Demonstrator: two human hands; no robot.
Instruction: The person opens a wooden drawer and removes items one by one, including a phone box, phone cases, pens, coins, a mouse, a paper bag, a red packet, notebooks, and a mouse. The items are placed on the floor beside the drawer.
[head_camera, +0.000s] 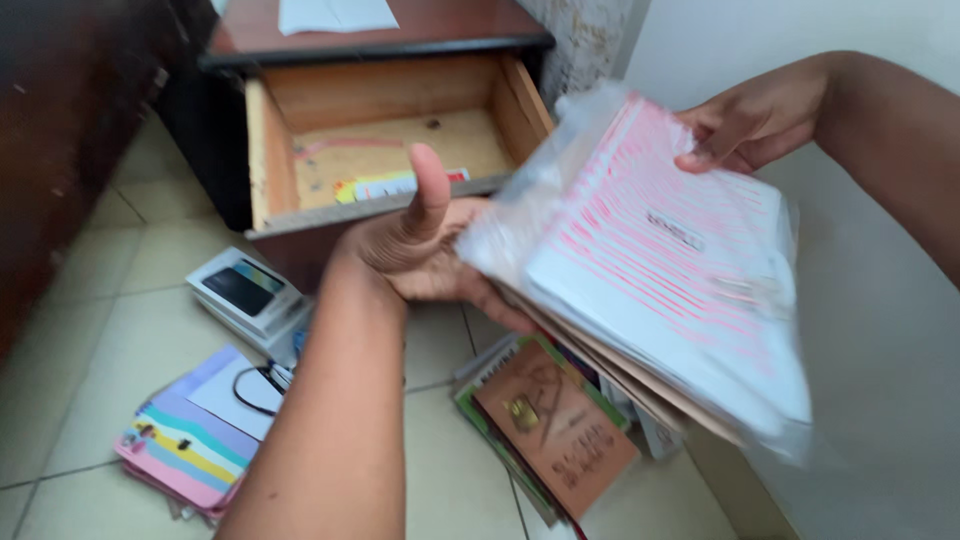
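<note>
Glossy clear plastic wraps the paper stack (660, 260), above a raw, matt wooden drawer (385, 150) and smooth floor tiles (100, 350).

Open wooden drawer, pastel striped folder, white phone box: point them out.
Open wooden drawer (300, 105): head view, back wall.
Pastel striped folder (185, 445): head view, striped cover.
White phone box (243, 288): head view, lid's dark picture.

Both hands on a stack of papers in a clear plastic sleeve (660, 260), pink-striped sheet on top, blurred. Left hand (420, 250) grips its near-left edge from under, thumb up. Right hand (750, 125) pinches the far edge at 1 o'clock. Open wooden drawer (385, 150) at 11 o'clock, coloured card lying inside. On the tiled floor (100, 330): white phone box (245, 290) at 9 o'clock, pastel striped folder (185, 445) at 8, brown booklet (555, 425) on a green-edged pile at 6.
</note>
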